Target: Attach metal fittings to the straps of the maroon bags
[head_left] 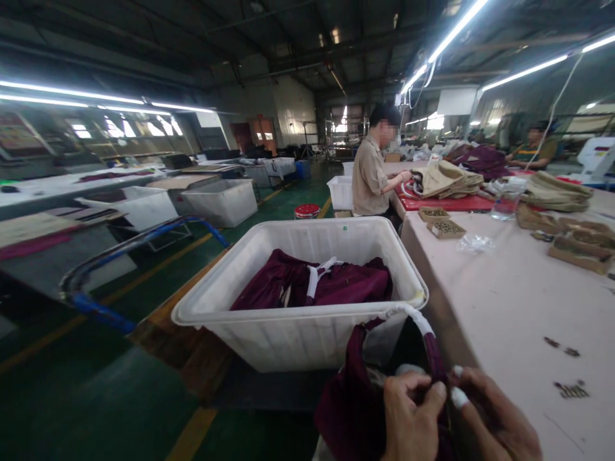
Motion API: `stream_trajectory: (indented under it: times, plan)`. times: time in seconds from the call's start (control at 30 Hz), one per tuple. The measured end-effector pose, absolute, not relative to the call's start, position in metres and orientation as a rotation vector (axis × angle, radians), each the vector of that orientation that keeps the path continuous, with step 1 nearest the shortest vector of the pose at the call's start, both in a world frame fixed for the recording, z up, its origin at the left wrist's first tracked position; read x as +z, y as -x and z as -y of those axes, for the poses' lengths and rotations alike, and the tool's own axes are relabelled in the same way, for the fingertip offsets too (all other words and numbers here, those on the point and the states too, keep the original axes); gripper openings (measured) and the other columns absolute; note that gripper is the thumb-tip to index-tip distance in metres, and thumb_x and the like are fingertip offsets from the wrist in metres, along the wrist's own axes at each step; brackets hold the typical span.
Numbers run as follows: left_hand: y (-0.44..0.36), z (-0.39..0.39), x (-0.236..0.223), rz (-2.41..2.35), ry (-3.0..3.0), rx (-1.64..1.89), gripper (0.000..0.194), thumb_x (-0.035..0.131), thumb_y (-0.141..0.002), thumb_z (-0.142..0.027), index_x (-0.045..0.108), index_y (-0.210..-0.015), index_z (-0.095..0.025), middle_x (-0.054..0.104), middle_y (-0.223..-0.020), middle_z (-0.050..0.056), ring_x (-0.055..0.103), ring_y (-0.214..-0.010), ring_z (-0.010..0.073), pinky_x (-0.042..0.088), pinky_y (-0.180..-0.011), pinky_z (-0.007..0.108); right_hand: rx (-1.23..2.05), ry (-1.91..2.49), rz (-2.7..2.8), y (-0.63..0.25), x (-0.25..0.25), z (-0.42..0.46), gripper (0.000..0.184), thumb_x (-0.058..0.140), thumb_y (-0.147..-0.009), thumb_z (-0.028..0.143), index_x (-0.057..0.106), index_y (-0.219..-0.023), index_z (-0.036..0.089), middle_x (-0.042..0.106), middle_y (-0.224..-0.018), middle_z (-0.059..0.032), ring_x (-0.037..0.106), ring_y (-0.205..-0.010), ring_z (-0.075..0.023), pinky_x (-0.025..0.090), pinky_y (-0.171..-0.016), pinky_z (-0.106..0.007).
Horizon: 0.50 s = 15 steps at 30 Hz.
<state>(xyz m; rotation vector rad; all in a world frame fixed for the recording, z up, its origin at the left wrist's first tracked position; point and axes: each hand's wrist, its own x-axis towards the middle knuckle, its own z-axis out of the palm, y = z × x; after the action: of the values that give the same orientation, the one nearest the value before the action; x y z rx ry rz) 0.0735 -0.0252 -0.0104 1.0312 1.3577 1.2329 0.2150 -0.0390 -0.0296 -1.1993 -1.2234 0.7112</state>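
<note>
A maroon fabric bag (339,403) hangs at the lower right, in front of the white tub. Its strap (434,355) arches up, and white wrapping (408,312) covers the upper part. My left hand (410,416) is closed on the strap near its lower end, thumb and fingers pinching the fabric. Close beside it, my right hand (497,416) pinches at the same strap's edge. White coverings sit on two of its fingertips. Any small part between those fingertips is too dark to make out. The bag's lower part runs out of view.
The white tub (298,314) holds maroon bags (355,282) and stands on a blue-handled cart (96,307). Right, a pale table (485,288) bears small metal pieces (571,388) and boxes of fittings (446,228). A co-worker (375,169) handles khaki bags (446,179) beyond.
</note>
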Motion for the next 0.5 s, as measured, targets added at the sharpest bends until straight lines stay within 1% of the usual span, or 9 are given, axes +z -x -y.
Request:
stream_trajectory:
  times: [0.07, 0.13, 0.2, 0.3, 0.4, 0.5]
  plan:
    - [-0.071, 0.022, -0.001, -1.345, -1.058, 1.218, 0.025, 0.078, -0.073, -0.040, 0.076, -0.065, -0.016, 0.060, -0.063, 0.003, 0.053, -0.064, 0.0175, 0.042, -0.060, 0.027, 0.566, 1.122, 1.361, -0.216, -0.029, 0.038, 0.027, 0.072, -0.087, 0.040, 0.076, -0.112, 0.030, 0.075, -0.109, -0.0097, 0.074, -0.097, -0.0301, 0.066, -0.077, -0.036]
    - [-0.069, 0.020, 0.009, -1.319, -1.076, 1.200, 0.024, 0.075, -0.074, -0.036, 0.076, -0.061, -0.016, 0.056, -0.062, 0.002, 0.050, -0.064, 0.0161, 0.039, -0.061, 0.027, 0.478, 1.037, 1.482, -0.217, -0.030, 0.037, 0.022, 0.067, -0.091, 0.034, 0.077, -0.111, 0.031, 0.073, -0.106, -0.0112, 0.074, -0.096, -0.0288, 0.064, -0.074, -0.035]
    - [-0.067, 0.019, 0.015, -1.298, -1.073, 1.182, 0.026, 0.072, -0.076, -0.034, 0.075, -0.059, -0.015, 0.053, -0.062, 0.001, 0.047, -0.064, 0.0148, 0.035, -0.060, 0.027, 0.436, 0.982, 1.554, -0.219, -0.032, 0.035, 0.025, 0.062, -0.095, 0.028, 0.077, -0.114, 0.031, 0.071, -0.103, -0.0115, 0.073, -0.092, -0.0269, 0.063, -0.070, -0.033]
    - [-0.066, 0.017, 0.019, -1.266, -1.082, 1.168, 0.030, 0.068, -0.079, -0.031, 0.071, -0.055, -0.014, 0.048, -0.063, 0.000, 0.044, -0.063, 0.0132, 0.032, -0.059, 0.027, 0.432, 0.953, 1.643, -0.221, -0.030, 0.031, 0.030, 0.056, -0.098, 0.021, 0.072, -0.121, 0.034, 0.069, -0.102, -0.0102, 0.072, -0.088, -0.0238, 0.061, -0.068, -0.031]
    - [-0.066, 0.016, 0.018, -1.259, -1.127, 1.176, 0.033, 0.065, -0.082, -0.030, 0.066, -0.053, -0.014, 0.048, -0.064, 0.000, 0.044, -0.064, 0.0129, 0.034, -0.057, 0.025, 0.436, 0.881, 1.729, -0.224, -0.022, 0.026, 0.034, 0.055, -0.097, 0.016, 0.066, -0.124, 0.034, 0.065, -0.102, -0.0090, 0.070, -0.083, -0.0210, 0.059, -0.066, -0.029]
    - [-0.067, 0.015, 0.017, -1.254, -1.144, 1.148, 0.033, 0.065, -0.083, -0.033, 0.069, -0.057, -0.014, 0.054, -0.068, 0.002, 0.050, -0.065, 0.0143, 0.041, -0.055, 0.024, 0.467, 0.844, 1.769, -0.226, -0.014, 0.023, 0.034, 0.052, -0.098, 0.012, 0.062, -0.124, 0.031, 0.060, -0.100, -0.0074, 0.066, -0.082, -0.0186, 0.056, -0.066, -0.028]
